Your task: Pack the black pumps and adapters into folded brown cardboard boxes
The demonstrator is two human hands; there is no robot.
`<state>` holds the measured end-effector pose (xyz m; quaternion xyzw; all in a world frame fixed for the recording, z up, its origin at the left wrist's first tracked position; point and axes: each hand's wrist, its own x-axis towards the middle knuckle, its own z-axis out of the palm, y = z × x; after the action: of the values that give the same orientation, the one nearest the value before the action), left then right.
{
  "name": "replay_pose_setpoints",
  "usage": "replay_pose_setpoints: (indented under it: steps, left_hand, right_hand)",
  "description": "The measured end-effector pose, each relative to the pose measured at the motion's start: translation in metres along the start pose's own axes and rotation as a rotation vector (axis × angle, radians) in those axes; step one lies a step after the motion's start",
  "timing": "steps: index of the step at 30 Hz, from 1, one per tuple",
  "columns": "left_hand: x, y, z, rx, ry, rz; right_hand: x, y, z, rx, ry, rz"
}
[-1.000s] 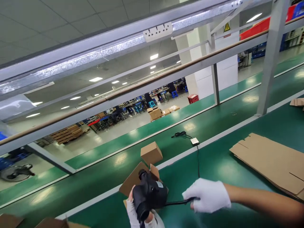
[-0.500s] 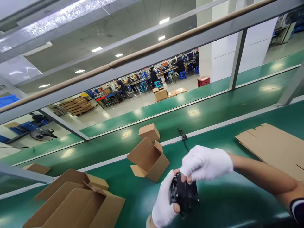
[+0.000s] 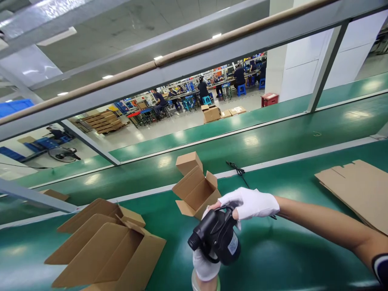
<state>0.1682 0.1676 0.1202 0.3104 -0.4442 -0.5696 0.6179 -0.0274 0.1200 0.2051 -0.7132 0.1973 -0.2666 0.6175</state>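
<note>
A black electric air pump (image 3: 216, 236) with a ribbed nozzle and a white label is held up over the green surface, its nozzle pointing to the lower left. My left hand (image 3: 206, 264), in a white glove with bare fingertips, supports it from below and behind; most of its fingers are hidden by the pump. From the upper right my right hand (image 3: 253, 205), gloved the same way, grips the pump's top end. A bundled black cord (image 3: 239, 170) lies beyond my right hand. Just past the pump stands an open cardboard box (image 3: 201, 194).
Several open cardboard boxes (image 3: 121, 254) stand at the left. Flat cardboard sheets (image 3: 360, 190) lie stacked at the right. Behind the open box, a small carton (image 3: 188, 162) sits near the white divider. A metal frame (image 3: 329, 66) crosses the view, with people seated at benches beyond.
The pump has been turned in my hands, bringing its nozzle and label into view. My right hand has shifted slightly left and down. The camera view has also shifted.
</note>
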Motion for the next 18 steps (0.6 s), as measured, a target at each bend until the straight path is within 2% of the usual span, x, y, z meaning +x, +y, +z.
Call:
replay_pose_setpoints:
  steps: [2,3,6,8,9,11,15,18]
  left_hand:
    - [0.008,-0.001,-0.007,0.083,0.033,0.098]
    - [0.012,-0.001,-0.012,0.216,0.052,0.169]
    - [0.022,0.002,-0.024,0.903,0.095,0.429]
    - [0.026,0.003,-0.028,1.364,0.069,0.548]
    - [0.027,0.004,-0.029,1.507,0.046,0.589]
    - [0.028,0.003,-0.030,1.618,-0.013,0.623]
    - [0.025,0.005,-0.037,1.567,-0.066,0.656]
    - [0.023,0.008,-0.044,1.535,-0.096,0.690]
  right_hand:
    - [0.010,-0.015,0.002,-0.048,0.079,-0.028]
    - [0.016,-0.022,0.001,-0.103,0.138,-0.037]
    - [0.039,-0.038,-0.006,-0.334,0.318,-0.026]
    - [0.059,-0.040,-0.013,-0.515,0.351,-0.022]
    - [0.071,-0.039,-0.016,-0.612,0.335,-0.028]
    - [0.093,-0.033,-0.019,-0.819,0.255,-0.010]
    - [0.127,-0.016,-0.019,-1.151,-0.002,0.137]
    - [0.140,-0.002,-0.016,-1.267,-0.221,0.249]
